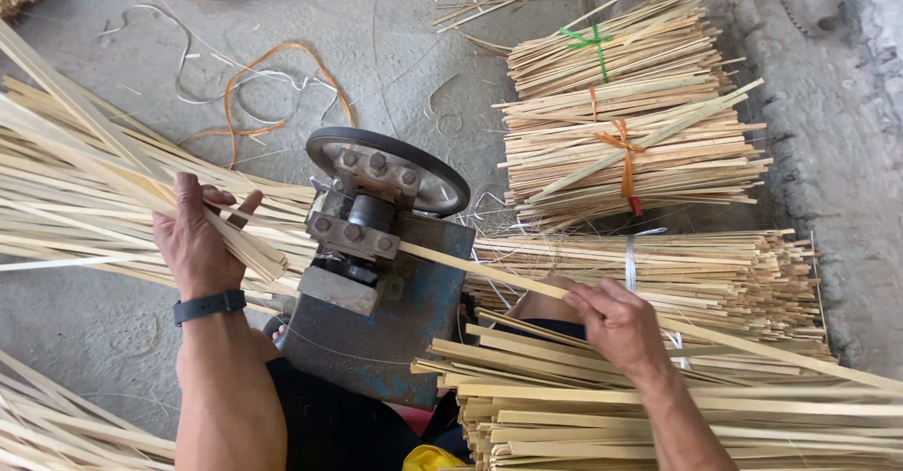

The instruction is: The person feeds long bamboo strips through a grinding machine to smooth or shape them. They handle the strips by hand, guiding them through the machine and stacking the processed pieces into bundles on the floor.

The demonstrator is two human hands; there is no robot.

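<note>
beside the blue machine [376, 330], left hand [193, 241] grip clenched on pale flat bamboo strips [113, 189], right hand [616, 325] grip pinching one long strip [489, 272]

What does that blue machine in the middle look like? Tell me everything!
The machine is a worn blue metal box with scratched, rusty paint, sitting on the grey floor between the person's arms. On top sits a grey block with big bolts and a round black-rimmed wheel lying almost flat. A pale bamboo strip comes out of its right side toward the right hand. The left hand holds strips at its left side.
</note>
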